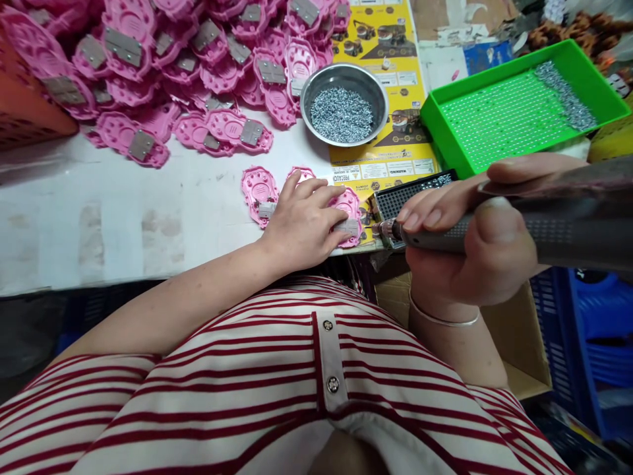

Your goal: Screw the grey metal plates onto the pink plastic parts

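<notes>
My left hand (304, 221) lies with fingers spread over several pink plastic casings in a row at the table's front edge. Its thumb and forefinger rest on the metal plate of the right-hand pink casing (350, 204); another casing (260, 191) shows left of the hand, and one behind the fingers is partly hidden. Wrapped in my right hand (475, 251) is a grey power screwdriver (554, 227), held level and pointing left. Its bit end is over the near edge of a small black perforated tray (388, 206), partly covered by the hand.
Pink casings with metal plates (208, 46) heap up at the back left, beside an orange basket (30, 99). A steel bowl (307, 119) holds small screws. More screws lie in a green tray (494, 125). A cardboard box (524, 343) and blue crate (558, 330) stand below right.
</notes>
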`<state>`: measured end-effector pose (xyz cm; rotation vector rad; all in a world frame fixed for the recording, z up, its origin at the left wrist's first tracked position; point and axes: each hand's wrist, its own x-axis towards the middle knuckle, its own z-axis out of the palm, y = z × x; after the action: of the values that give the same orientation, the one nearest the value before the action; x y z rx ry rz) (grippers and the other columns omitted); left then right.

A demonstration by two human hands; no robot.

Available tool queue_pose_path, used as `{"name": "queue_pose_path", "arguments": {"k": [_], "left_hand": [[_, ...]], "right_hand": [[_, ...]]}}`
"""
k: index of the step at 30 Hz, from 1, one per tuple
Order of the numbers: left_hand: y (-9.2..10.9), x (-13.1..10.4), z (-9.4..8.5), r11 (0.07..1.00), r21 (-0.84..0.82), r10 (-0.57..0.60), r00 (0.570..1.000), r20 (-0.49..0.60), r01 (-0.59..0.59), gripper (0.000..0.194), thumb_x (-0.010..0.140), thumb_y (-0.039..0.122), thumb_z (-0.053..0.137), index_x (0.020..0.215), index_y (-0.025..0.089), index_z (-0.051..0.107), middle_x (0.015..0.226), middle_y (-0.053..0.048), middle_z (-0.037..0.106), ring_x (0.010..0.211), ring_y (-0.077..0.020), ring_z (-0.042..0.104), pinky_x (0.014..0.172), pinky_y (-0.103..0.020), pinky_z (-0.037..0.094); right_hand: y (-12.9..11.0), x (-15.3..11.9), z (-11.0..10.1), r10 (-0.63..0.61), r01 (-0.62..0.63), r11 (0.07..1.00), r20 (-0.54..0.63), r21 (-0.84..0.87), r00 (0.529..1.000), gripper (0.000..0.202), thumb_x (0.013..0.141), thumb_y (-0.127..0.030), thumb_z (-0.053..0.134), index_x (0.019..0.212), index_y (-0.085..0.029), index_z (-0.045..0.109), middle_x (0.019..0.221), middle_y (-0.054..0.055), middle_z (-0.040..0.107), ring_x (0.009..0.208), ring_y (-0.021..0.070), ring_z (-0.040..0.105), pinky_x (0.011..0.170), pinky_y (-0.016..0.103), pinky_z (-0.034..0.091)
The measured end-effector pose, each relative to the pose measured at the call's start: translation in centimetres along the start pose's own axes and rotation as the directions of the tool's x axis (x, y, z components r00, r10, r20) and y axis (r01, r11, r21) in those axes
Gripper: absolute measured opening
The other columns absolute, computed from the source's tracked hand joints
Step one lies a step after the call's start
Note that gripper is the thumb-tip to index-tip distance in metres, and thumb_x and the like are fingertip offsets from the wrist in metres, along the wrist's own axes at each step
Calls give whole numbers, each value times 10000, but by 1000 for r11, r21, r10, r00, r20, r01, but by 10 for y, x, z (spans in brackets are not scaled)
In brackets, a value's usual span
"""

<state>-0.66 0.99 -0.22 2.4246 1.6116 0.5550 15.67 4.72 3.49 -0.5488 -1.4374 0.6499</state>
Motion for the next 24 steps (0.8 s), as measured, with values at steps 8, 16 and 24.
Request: {"name": "queue_pose_path", "arguments": {"k": [8, 16, 24], "left_hand": [[2, -1, 0, 1000, -4, -17, 1000, 2, 17, 282, 931, 425, 617, 971, 216, 802, 1318, -72, 681, 1246, -351, 548, 1183, -640, 273], [3, 0, 0, 1000, -20, -23, 1000, 20, 23, 277, 935, 409, 607, 1005, 203, 778, 1321, -80, 675, 1219, -330, 558, 1161, -598, 332], [2, 0, 3, 1000, -16, -6, 1000, 15, 6, 281, 934, 393, 619, 1018, 174, 774, 1312, -108, 672, 1191, -327, 576, 1135, -595, 352]], "right_hand": [[20, -9, 1, 25, -31, 998, -104, -59, 994, 356, 824, -583, 611, 1048, -315, 541, 923, -28, 603, 434, 16, 442, 421, 226, 449], [37, -11, 5, 97, -107, 991, -118, -80, 988, 518, 775, -723, 605, 1074, -322, 471, 818, -44, 542, 432, 31, 401, 413, 242, 386], [28, -12, 6, 343, -343, 939, -21, -11, 939, 501, 714, -727, 670, 962, -299, 593, 780, -7, 585, 481, 94, 450, 527, 341, 483]]}}
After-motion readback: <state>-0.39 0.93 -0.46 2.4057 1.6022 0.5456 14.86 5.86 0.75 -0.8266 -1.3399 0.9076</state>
